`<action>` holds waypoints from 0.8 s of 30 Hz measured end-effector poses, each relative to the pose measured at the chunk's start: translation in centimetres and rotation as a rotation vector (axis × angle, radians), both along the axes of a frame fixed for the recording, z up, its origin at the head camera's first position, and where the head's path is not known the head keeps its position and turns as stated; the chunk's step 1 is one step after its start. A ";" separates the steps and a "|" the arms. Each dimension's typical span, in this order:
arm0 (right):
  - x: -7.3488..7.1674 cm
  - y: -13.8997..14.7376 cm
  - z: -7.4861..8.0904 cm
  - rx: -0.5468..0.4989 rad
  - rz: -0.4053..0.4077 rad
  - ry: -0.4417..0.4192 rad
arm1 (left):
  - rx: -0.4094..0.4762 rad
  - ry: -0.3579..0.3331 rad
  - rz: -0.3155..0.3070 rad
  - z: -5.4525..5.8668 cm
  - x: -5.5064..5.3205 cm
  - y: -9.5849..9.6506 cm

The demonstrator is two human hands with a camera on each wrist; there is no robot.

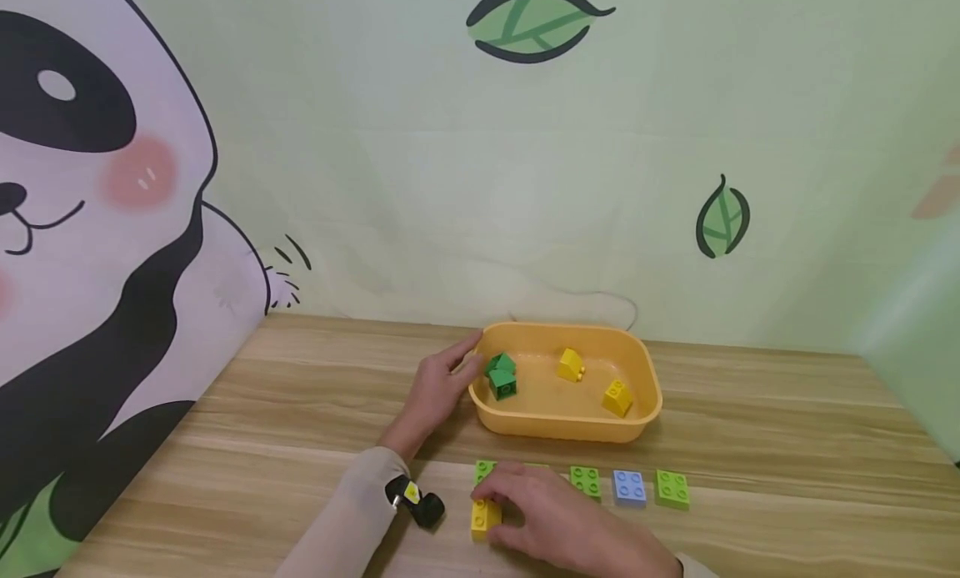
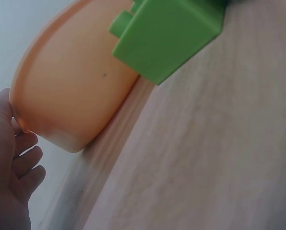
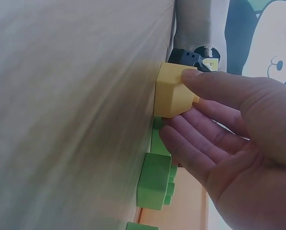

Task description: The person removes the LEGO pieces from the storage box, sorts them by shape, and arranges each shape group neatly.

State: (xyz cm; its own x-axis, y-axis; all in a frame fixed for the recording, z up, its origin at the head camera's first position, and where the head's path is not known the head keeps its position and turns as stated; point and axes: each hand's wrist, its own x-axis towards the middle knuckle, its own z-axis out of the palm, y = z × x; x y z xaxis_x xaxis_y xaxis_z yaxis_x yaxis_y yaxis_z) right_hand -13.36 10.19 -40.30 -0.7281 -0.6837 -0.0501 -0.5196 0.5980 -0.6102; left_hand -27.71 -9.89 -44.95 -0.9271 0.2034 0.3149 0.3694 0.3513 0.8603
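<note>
My right hand [image 1: 551,511] pinches a yellow building brick [image 1: 483,524] between thumb and fingers, low over the table in front of a light green brick [image 1: 485,469]. In the right wrist view the thumb lies against one side of the yellow brick [image 3: 174,91], with the fingertips at its other side. Farther back, my left hand [image 1: 438,386] holds the left end of an orange plastic basin [image 1: 562,428], thumb over the rim. The left wrist view shows the other fingers loosely bent beside the basin [image 2: 66,81].
Inside the basin lie dark green bricks [image 1: 502,384] and two yellow bricks [image 1: 617,398]. A row before it includes a green brick [image 1: 585,481], a blue brick [image 1: 628,488] and another green brick [image 1: 672,490]. My right hand partly hides the row. Behind the table hangs a printed backdrop [image 1: 420,186].
</note>
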 end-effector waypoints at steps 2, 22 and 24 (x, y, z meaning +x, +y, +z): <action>0.0 0.0 0.0 -0.001 -0.001 0.001 | -0.002 0.001 0.000 -0.1 -0.1 0.0; 0.0 0.9 1.2 -0.084 -0.046 -0.021 | 0.009 0.007 -0.017 -0.1 -0.1 -0.1; -0.1 1.2 1.5 -0.121 -0.052 -0.007 | 0.013 0.009 -0.018 -0.1 -0.1 -0.1</action>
